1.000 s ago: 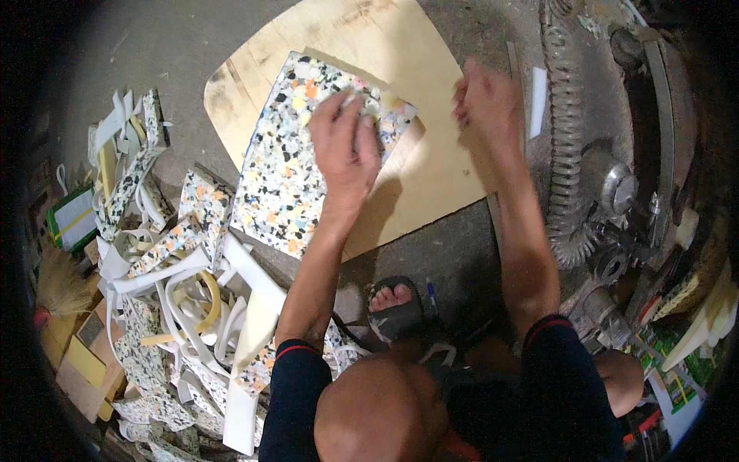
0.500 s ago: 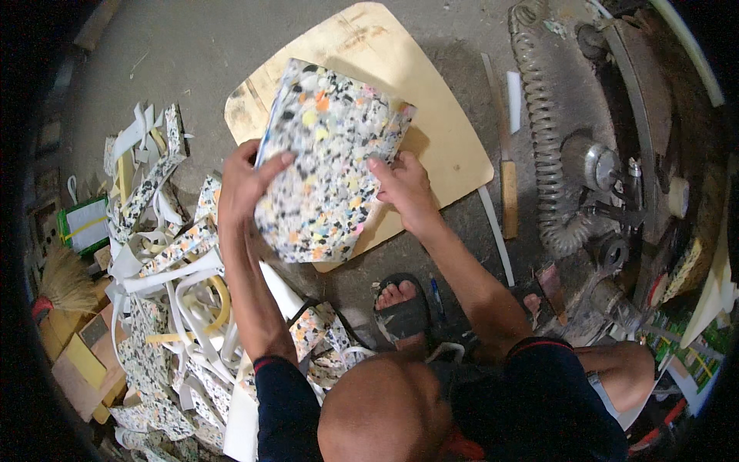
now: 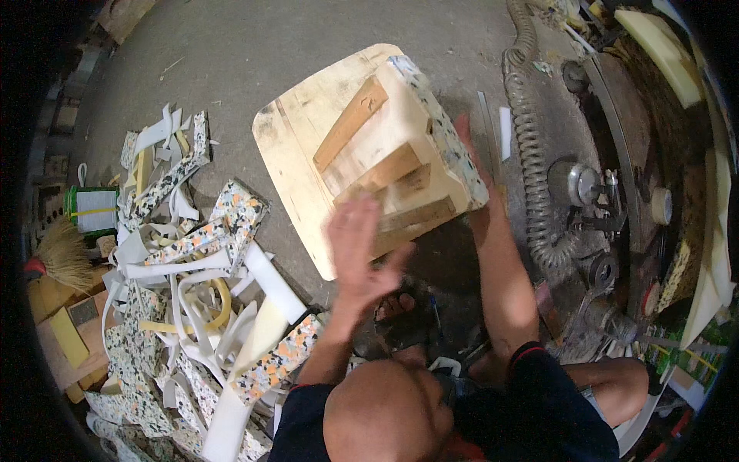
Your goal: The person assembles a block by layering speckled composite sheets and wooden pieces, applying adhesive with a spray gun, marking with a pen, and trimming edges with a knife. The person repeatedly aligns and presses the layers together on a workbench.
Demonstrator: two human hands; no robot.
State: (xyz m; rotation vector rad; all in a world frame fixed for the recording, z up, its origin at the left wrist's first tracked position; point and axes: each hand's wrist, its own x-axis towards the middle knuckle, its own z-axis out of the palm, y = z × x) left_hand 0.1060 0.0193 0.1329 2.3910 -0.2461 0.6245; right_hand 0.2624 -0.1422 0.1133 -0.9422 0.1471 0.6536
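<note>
A wooden panel (image 3: 396, 165) padded with speckled foam (image 3: 443, 123) stands tilted on a large pale plywood board (image 3: 289, 127) with rounded corners. Brown wooden strips run across the panel's bare side, which faces left. My right hand (image 3: 466, 137) holds the panel from its foam side; most of its fingers are hidden behind the foam. In front of the strips, at the panel's lower left, is my left hand (image 3: 356, 242), blurred by motion. Its fingers look stretched and its thumb stands apart, with nothing seen in it.
Foam offcuts (image 3: 196, 269) are heaped on the left, beside a straw broom (image 3: 65, 258) and a green container (image 3: 92, 212). A long blade (image 3: 485, 115) and a white strip (image 3: 505, 133) lie right of the board, near a coiled hose (image 3: 535, 138) and machinery (image 3: 585, 185).
The padded panel has been turned from foam side up to standing tilted, showing its wooden side. My left hand has let go and moved lower right; my right hand has moved to the foam side.
</note>
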